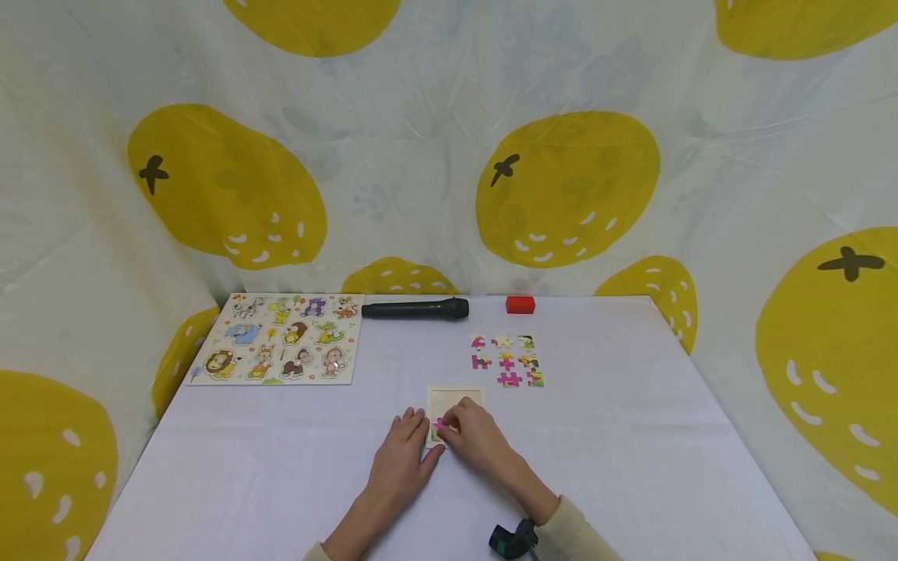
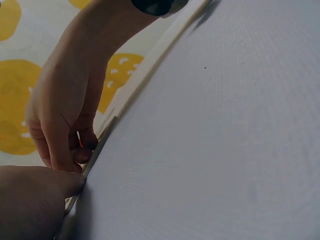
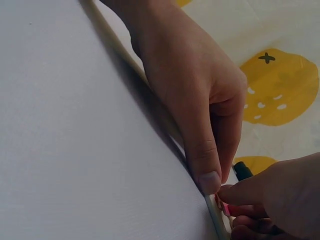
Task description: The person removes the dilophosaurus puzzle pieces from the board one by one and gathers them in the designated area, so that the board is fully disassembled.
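Observation:
A small wooden puzzle tray (image 1: 456, 388) lies on the table in front of me, with a green and pink piece (image 1: 436, 436) in its lower left corner. My left hand (image 1: 400, 463) rests along the tray's left side, fingers extended, thumb by the bottom edge. With thumb and fingertips my right hand (image 1: 480, 438) pinches a pink puzzle piece (image 1: 439, 425) over the tray's lower left part. Much of that piece is hidden by the fingers. In the right wrist view, the left thumb touches the tray's edge (image 3: 215, 215), and my right hand (image 3: 282, 197) works beside it.
Several loose jigsaw pieces (image 1: 506, 364) lie in rows beyond the tray, to the right. An animal puzzle board (image 1: 277, 340) is at the back left. Next to it lies a black microphone (image 1: 414, 310), and a red block (image 1: 520, 305) sits near the back edge.

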The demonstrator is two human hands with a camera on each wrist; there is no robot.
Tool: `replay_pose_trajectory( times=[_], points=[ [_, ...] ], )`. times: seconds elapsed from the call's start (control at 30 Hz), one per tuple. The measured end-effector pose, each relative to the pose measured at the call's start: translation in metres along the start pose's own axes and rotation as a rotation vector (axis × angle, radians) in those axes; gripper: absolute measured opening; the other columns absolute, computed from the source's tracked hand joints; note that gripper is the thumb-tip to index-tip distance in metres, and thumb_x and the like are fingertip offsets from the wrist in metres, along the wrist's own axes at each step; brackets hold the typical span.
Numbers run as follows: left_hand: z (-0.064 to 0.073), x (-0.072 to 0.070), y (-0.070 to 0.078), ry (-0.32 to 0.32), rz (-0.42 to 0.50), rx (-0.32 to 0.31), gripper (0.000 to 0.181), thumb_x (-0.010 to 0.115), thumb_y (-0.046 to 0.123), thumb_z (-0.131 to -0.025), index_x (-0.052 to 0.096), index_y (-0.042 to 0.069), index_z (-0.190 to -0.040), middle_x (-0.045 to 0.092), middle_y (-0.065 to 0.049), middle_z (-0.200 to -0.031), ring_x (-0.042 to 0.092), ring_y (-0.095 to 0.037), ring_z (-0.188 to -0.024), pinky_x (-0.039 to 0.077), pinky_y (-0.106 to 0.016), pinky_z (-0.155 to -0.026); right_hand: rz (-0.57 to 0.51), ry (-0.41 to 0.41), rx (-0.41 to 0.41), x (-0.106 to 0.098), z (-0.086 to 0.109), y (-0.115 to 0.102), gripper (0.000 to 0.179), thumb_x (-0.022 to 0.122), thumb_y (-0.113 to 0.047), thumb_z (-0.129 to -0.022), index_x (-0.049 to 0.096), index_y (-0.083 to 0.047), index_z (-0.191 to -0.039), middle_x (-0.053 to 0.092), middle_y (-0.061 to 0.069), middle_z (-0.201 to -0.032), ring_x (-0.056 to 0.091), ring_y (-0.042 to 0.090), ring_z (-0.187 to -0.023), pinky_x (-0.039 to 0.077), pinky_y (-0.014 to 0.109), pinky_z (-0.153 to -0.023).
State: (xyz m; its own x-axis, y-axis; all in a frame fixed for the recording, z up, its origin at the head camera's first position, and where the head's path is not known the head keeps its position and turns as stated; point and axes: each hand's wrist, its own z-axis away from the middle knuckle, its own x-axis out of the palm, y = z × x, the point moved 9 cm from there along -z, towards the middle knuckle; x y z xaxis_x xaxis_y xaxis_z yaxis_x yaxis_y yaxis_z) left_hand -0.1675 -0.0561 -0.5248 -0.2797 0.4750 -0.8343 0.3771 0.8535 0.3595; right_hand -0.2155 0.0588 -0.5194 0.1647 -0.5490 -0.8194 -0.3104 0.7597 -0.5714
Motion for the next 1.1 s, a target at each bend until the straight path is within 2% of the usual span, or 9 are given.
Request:
replay_pose_trajectory(
  times=[0.13, 0.27, 0.43, 0.6, 0.73, 0.9, 1.1],
  points=[
    [0.0, -0.001, 0.001, 0.0, 0.003, 0.0, 0.05, 0.077, 0.034, -0.086, 0.07, -0.003, -0.119, 0.068, -0.018, -0.129, 0.061, -0.035, -0.126, 0.047, -0.051, -0.109, -0.019, -0.025, 0.027, 0.001, 0.0, 0.001, 0.015, 0.075, -0.023, -0.09, 0.068, -0.01, -0.091, 0.051, -0.003, -0.082, 0.043, 0.007, -0.07, 0.038, 0.019, -0.059],
    [0.0, -0.002, 0.001, 0.004, 0.002, 0.004, 0.049, 0.078, 0.033, -0.086, 0.07, -0.003, -0.118, 0.068, -0.018, -0.128, 0.062, -0.035, -0.125, 0.048, -0.051, -0.108, -0.056, -0.039, 0.03, 0.001, 0.0, 0.001, 0.015, 0.074, -0.023, -0.091, 0.063, -0.013, -0.092, 0.054, -0.004, -0.083, 0.044, 0.006, -0.07, 0.039, 0.018, -0.059],
    [0.0, -0.003, 0.003, 0.017, -0.016, 0.02, 0.049, 0.08, 0.032, -0.084, 0.071, -0.003, -0.117, 0.069, -0.018, -0.126, 0.064, -0.035, -0.123, 0.049, -0.051, -0.106, -0.138, -0.043, 0.009, -0.001, 0.0, 0.002, 0.013, 0.073, -0.021, -0.092, 0.064, -0.012, -0.094, 0.064, -0.005, -0.081, 0.048, 0.003, -0.066, 0.043, 0.017, -0.058],
    [0.0, -0.002, 0.002, 0.016, -0.004, 0.013, 0.048, 0.079, 0.031, -0.084, 0.07, -0.001, -0.119, 0.069, -0.018, -0.127, 0.063, -0.036, -0.124, 0.048, -0.051, -0.108, -0.192, -0.027, -0.01, -0.002, 0.0, 0.004, 0.015, 0.074, -0.018, -0.091, 0.065, -0.009, -0.099, 0.068, -0.002, -0.082, 0.052, 0.002, -0.067, 0.046, 0.017, -0.059],
    [0.0, -0.001, 0.002, 0.004, 0.003, 0.007, 0.048, 0.078, 0.033, -0.085, 0.071, 0.0, -0.12, 0.068, -0.017, -0.128, 0.062, -0.035, -0.126, 0.047, -0.052, -0.109, -0.231, -0.024, 0.006, -0.002, -0.001, 0.009, 0.014, 0.073, -0.02, -0.092, 0.067, -0.009, -0.1, 0.07, -0.003, -0.084, 0.055, 0.001, -0.068, 0.049, 0.016, -0.06],
    [0.0, 0.0, 0.001, -0.026, -0.002, -0.003, 0.048, 0.076, 0.035, -0.087, 0.07, 0.001, -0.121, 0.068, -0.015, -0.13, 0.06, -0.034, -0.128, 0.046, -0.051, -0.111, -0.257, 0.001, 0.034, -0.013, -0.004, 0.017, 0.01, 0.071, -0.018, -0.093, 0.069, -0.011, -0.099, 0.068, -0.004, -0.083, 0.055, 0.004, -0.069, 0.05, 0.017, -0.062],
    [0.001, -0.001, 0.001, -0.026, 0.027, 0.0, 0.04, 0.076, 0.032, -0.087, 0.073, 0.008, -0.118, 0.068, -0.014, -0.13, 0.06, -0.036, -0.129, 0.045, -0.053, -0.111, -0.247, 0.061, 0.098, -0.03, -0.012, 0.036, 0.009, 0.07, -0.017, -0.094, 0.07, -0.012, -0.101, 0.067, -0.003, -0.084, 0.055, 0.008, -0.072, 0.048, 0.017, -0.063]
  ],
)
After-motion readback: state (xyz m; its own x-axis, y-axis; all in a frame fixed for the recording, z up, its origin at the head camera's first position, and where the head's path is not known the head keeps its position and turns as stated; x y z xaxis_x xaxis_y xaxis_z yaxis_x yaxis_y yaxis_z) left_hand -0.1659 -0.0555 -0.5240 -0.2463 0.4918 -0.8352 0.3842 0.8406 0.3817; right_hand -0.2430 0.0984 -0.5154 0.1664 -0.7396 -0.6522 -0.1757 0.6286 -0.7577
